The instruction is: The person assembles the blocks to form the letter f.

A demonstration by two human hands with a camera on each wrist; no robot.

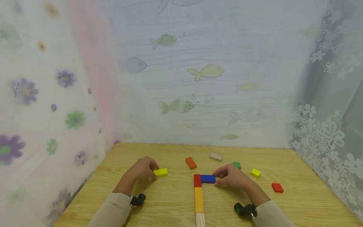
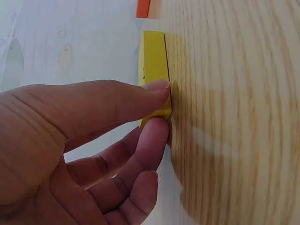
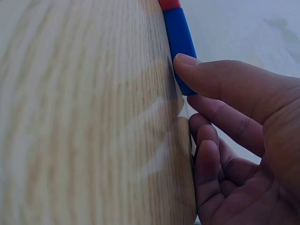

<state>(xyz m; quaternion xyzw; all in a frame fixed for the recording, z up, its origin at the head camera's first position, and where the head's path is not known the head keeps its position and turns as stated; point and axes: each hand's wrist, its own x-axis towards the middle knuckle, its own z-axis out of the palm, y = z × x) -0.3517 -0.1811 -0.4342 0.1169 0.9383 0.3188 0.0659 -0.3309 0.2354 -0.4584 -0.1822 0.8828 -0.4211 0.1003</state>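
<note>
My left hand [image 1: 145, 168] pinches a yellow block [image 1: 161, 172] lying on the table, thumb along its near face. In the left wrist view the yellow block [image 2: 156, 56] stretches out beyond the thumb [image 2: 157, 89]. On the other side, my right hand [image 1: 233, 177] holds the right end of a blue block [image 1: 208, 179] between thumb and index finger; the other fingers curl loosely, as the right wrist view shows. The blue block's left end meets a red block [image 1: 197, 180]. Below that red block, an orange-yellow block [image 1: 199, 200] and a plain wooden block [image 1: 200, 219] continue the line.
Behind the line lie an orange block [image 1: 191, 163] and a beige block [image 1: 216, 157]. A green block [image 1: 237, 165] is partly hidden by my right hand. Farther right are a small yellow block [image 1: 255, 173] and a red block [image 1: 277, 188]. Patterned curtains surround the wooden table [image 1: 170, 201].
</note>
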